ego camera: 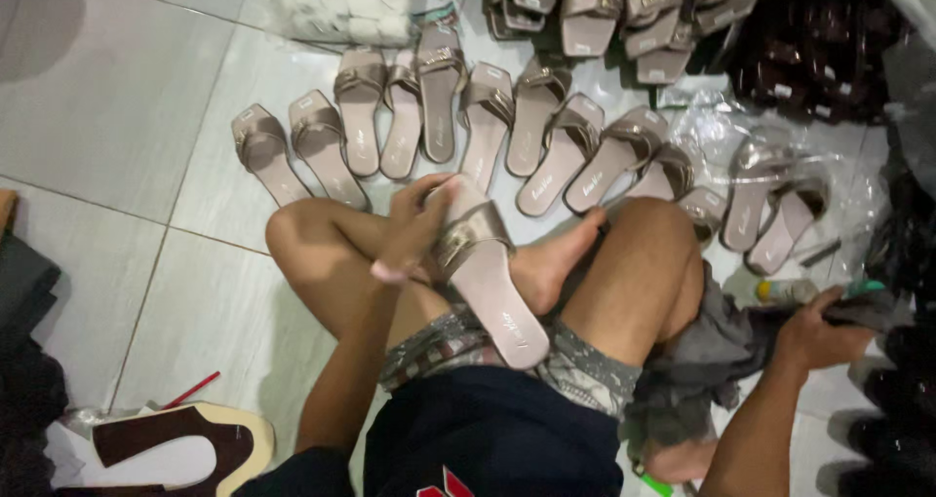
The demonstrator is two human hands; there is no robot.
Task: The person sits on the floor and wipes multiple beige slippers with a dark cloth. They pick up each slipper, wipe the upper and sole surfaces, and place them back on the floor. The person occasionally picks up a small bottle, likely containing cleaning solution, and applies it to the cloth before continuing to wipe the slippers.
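1. Left hand (pixel 414 226): fingers curled closed around the toe end of a beige flat slide sandal with a metallic strap and buckle (pixel 487 268); the thumb lies across the top edge.
2. The sandal lies sole-up-to-view across the person's crossed legs, its heel end pointing toward the patterned shorts (pixel 458 346), its toe end raised above the left knee.
3. Right hand (pixel 819 333): fingers closed on a crumpled dark grey cloth (pixel 717 351) at the right side of the floor; how tightly they close cannot be told.
4. Just beyond the right hand lie a small yellowish bottle (pixel 785 290) and a green-capped tube (pixel 863 286), near clear plastic wrapping (pixel 721 127).
5. A curved row of matching beige sandals (pixel 439 127) rests on the white tiled floor (pixel 127 97), beyond the knees, with further pairs stacked at the upper edge.
6. At the lower left corner of the floor lies a cream and dark brown cut-out sole form (pixel 180 443), with a red pencil (pixel 192 389) just beside it.
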